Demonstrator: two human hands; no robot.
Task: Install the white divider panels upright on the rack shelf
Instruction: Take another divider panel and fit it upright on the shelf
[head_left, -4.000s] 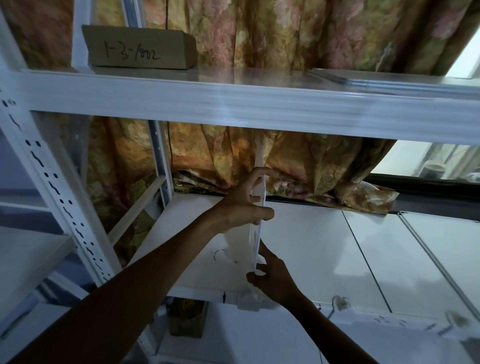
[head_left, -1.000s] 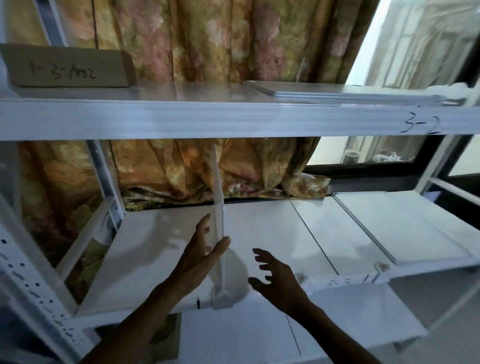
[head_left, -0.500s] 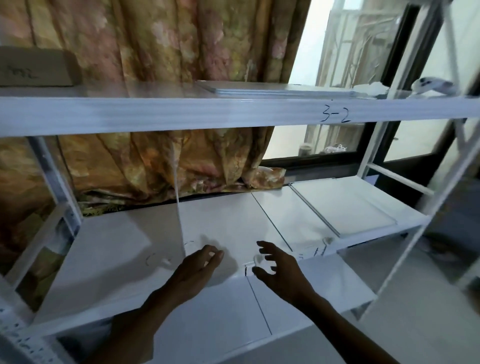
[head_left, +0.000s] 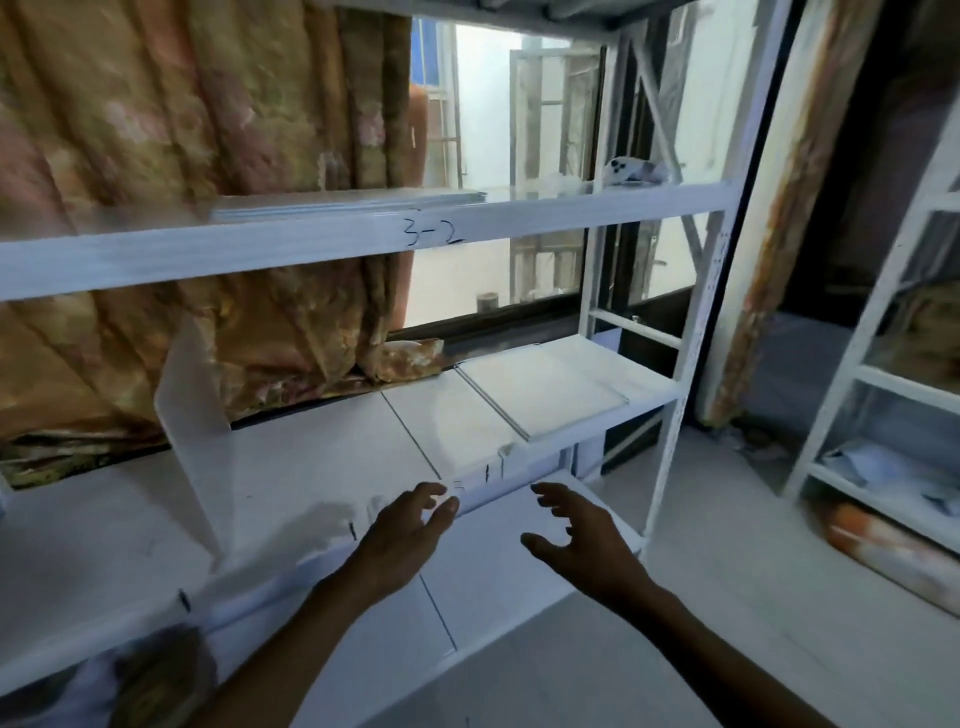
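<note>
Divider panel (head_left: 189, 415) stands upright, running front-to-back.

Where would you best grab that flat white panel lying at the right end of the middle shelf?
Probably by its front edge near the corner, coming from the open front of the rack. The flat white panel lies flat on the white metal shelf, its front edge close to the shelf's lip, so fingers could hook under it there. Both the left hand and right hand are open and empty.
</note>
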